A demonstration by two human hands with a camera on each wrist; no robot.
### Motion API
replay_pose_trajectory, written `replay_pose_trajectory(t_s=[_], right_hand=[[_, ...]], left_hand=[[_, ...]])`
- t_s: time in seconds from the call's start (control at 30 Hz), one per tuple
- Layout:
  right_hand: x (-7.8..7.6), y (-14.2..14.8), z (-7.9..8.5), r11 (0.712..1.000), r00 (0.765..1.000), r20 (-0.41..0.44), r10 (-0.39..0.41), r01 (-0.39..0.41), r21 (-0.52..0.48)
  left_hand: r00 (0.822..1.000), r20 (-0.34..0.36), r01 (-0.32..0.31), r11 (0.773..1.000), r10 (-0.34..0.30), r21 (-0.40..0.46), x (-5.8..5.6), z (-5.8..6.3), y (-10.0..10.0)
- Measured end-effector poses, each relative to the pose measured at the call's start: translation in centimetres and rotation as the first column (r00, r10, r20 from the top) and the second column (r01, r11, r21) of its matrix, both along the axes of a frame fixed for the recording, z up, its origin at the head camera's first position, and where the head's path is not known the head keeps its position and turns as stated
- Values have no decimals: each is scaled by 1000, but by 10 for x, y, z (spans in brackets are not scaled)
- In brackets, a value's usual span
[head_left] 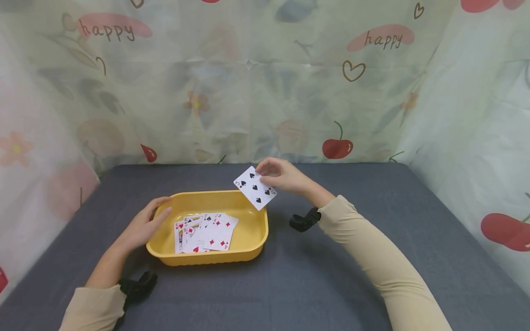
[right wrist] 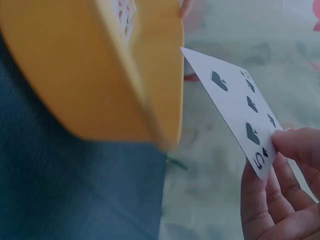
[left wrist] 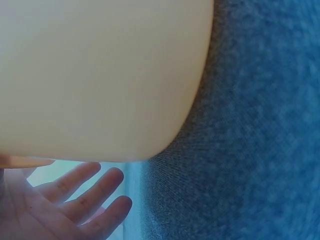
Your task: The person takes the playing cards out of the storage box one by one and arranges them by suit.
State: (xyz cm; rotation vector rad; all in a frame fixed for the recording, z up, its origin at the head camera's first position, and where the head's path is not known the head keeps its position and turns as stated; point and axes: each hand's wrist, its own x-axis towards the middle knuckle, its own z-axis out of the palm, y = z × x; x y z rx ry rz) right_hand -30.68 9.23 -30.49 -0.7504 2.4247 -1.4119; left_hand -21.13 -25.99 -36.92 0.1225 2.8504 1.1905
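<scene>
My right hand (head_left: 283,176) pinches a five of spades card (head_left: 254,187) by its corner, thumb on the face and fingers behind. Face up and tilted, the card overlaps the far right corner of a yellow plastic basin (head_left: 248,256) in the head view; the right wrist view shows it beyond the rim. My left hand (head_left: 142,224) is at the basin's left end, thumb over the rim. Its other fingers extend loosely along the outside, spread in the left wrist view. Inside the basin several face-up playing cards (head_left: 220,232) overlap in a pile, a four of diamonds on top.
The basin stands on a dark grey cloth-covered table (head_left: 323,285). A patterned curtain (head_left: 248,105) hangs behind the table and along both sides. Black straps (head_left: 305,219) sit at both wrists.
</scene>
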Motion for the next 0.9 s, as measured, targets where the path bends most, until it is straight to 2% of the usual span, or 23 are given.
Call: replay_pose_trajectory(t_s=[0.1, 0.23, 0.5, 0.67, 0.9], right_hand=[[-6, 8, -7, 996, 996, -11, -84, 84, -1], [-14, 20, -16, 979, 979, 8, -205, 205, -15], [-30, 35, -40, 911, 911, 7, -412, 412, 6], [-37, 36, -57, 877, 879, 4, -477, 476, 64], [-41, 30, -71, 857, 856, 58, -514, 511, 58]], left_hand=[[1000, 5, -4, 1000, 4, 2, 0, 0, 0], [1000, 6, -7, 1000, 7, 3, 0, -1, 0], [1000, 1, -4, 1000, 4, 16, 1, 0, -1], [1000, 3, -2, 1000, 2, 21, 0, 0, -1], [1000, 3, 1, 1000, -1, 24, 0, -1, -1]])
